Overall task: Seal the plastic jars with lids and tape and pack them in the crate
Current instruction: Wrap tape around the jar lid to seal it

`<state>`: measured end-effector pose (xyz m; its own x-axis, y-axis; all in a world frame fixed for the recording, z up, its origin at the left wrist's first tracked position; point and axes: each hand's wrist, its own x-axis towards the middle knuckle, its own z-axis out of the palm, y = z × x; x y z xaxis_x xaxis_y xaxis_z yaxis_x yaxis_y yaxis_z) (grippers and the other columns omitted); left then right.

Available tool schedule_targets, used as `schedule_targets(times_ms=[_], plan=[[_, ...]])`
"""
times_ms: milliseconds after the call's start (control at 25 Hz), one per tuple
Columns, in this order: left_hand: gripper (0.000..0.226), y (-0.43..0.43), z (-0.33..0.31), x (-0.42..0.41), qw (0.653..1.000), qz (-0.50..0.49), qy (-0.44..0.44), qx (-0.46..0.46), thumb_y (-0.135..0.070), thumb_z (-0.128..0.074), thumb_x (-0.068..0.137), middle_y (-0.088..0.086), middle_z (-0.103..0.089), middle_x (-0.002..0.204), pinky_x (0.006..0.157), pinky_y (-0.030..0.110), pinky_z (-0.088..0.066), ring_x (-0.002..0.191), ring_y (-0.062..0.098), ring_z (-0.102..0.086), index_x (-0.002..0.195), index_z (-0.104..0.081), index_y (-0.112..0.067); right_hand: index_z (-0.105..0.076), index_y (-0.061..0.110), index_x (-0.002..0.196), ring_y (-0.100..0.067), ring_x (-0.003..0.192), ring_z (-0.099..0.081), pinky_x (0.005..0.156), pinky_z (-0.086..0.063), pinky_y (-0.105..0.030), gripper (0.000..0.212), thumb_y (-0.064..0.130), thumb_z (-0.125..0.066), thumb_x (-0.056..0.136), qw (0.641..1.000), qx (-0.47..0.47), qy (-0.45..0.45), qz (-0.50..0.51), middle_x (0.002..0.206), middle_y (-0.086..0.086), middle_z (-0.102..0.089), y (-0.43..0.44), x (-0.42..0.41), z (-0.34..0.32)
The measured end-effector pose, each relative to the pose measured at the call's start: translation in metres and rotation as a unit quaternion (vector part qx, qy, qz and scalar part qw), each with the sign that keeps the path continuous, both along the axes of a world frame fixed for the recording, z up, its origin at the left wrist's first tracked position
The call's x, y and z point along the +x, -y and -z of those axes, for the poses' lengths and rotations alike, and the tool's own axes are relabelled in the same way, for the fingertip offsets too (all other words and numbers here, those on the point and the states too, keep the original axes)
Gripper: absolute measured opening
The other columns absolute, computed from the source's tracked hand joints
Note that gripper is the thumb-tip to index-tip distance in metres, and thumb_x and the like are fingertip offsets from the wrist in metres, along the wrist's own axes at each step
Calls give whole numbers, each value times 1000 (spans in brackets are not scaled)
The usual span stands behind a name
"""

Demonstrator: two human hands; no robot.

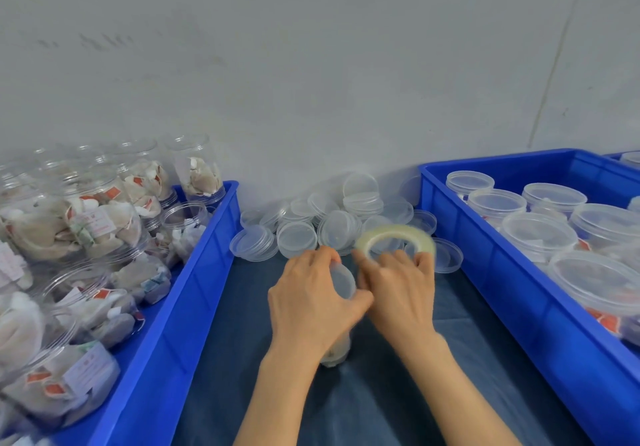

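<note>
Head view: we look down on a counter [381,407] under a dark cloth, with a pale wall behind it.
Right crate [519,293]: blue, and holding the lidded jars [540,234], so we judge it to be the packing crate.
Left crate [194,293]: blue, heaped with open jars [86,224] full of sachets.
Loose lids [332,220]: a clear pile at the back of the counter, between the two crates.
Left hand [308,303]: its fingers curl over the top of the jar [337,352] and grip it at the lid [343,281].
Right hand [398,289]: its fingers curl round the near rim of the tape roll [394,239]. It is motion-blurred, so we cannot see a free tape end.
Where the jar is: it stands on the counter between the crates, mostly hidden under the left hand.
Key relation: the jar's long axis is upright. The roll lies nearly flat just beyond and to the right of the lid, and the right hand touches the left at the lid's edge. We judge the tape must run sideways round the lid seam, the right hand feeding and the left steadying.
Writing: we see red and white tags on the sachets, but the print is too blurred to read.
</note>
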<state>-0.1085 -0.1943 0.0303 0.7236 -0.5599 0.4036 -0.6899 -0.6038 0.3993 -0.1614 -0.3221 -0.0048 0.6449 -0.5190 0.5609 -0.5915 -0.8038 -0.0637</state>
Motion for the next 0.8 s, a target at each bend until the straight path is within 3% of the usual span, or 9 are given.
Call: schedule_targets(times_ms=[80, 160, 240, 360, 480, 560, 600, 680, 800], plan=[[48, -8, 4, -7, 1000, 21, -6, -6, -65, -46, 57, -20, -51, 98, 64, 29, -35, 96, 5, -48, 98, -43, -40, -61, 40, 129, -22, 88, -62, 81, -31, -38, 37, 25, -45, 99, 996, 74, 42, 6, 93, 4, -72, 27, -4, -13], [45, -11, 2, 1, 999, 28, -36, -3, -65, -48, 61, -22, -48, 100, 67, 29, -37, 97, 2, -47, 99, -39, -42, -57, 40, 135, -14, 86, -62, 75, -29, -37, 38, 28, -43, 101, 985, 88, 119, -87, 93, 10, -71, 34, -4, -18], [44, -9, -2, 5, 998, 33, -44, 14, -64, -51, 64, -23, -47, 101, 68, 29, -36, 97, 1, -46, 101, -39, -42, -53, 39, 139, -14, 84, -58, 70, -20, -35, 46, 34, -32, 98, 986, 46, 81, -139, 85, 11, -66, 25, -2, -20], [41, -3, -5, 1, 999, 23, -31, 15, -64, -51, 64, -21, -49, 95, 64, 28, -34, 92, 3, -48, 95, -39, -40, -47, 37, 141, -11, 99, -57, 73, -14, -32, 61, 44, -12, 92, 987, 59, -15, -146, 99, 13, -65, 11, -11, 3], [37, 3, -7, 3, 999, 12, -51, 13, -63, -53, 67, -20, -49, 88, 63, 28, -34, 88, 4, -49, 91, -40, -38, -50, 46, 111, -6, 90, -49, 77, -20, -33, 34, 38, -24, 91, 976, 111, -64, -179, 86, 17, -55, 3, -26, 27], [35, 5, -7, 6, 998, 1, -63, 4, -64, -55, 70, -22, -48, 84, 61, 27, -33, 85, 4, -50, 89, -41, -37, -35, 44, 91, -9, 81, -42, 78, -27, -34, 14, 31, -33, 86, 969, 132, -64, -201, 79, 16, -42, -3, -29, 32], [35, 5, -7, 6, 998, -3, -63, -2, -64, -55, 71, -22, -48, 83, 60, 26, -32, 84, 3, -50, 88, -42, -37, -38, 43, 96, -10, 86, -42, 82, -29, -35, 17, 32, -31, 85, 965, 139, -94, -203, 86, 16, -42, -3, -30, 36], [34, 4, -6, 5, 998, -11, -61, -8, -66, -54, 71, -23, -48, 82, 58, 25, -31, 81, 2, -49, 86, -41, -38, -39, 43, 130, -10, 109, -37, 99, -25, -35, 48, 35, -32, 83, 951, 169, -151, -212, 113, 13, -40, 0, -33, 43], [31, 0, -5, 7, 997, -24, -69, -31, -68, -51, 76, -24, -52, 82, 59, 25, -34, 79, 0, -50, 85, -44, -39, -11, 47, 151, 1, 135, -16, 116, -14, -29, 84, 40, -53, 78, 904, 281, -114, -300, 141, 20, -20, -6, -37, 41]])
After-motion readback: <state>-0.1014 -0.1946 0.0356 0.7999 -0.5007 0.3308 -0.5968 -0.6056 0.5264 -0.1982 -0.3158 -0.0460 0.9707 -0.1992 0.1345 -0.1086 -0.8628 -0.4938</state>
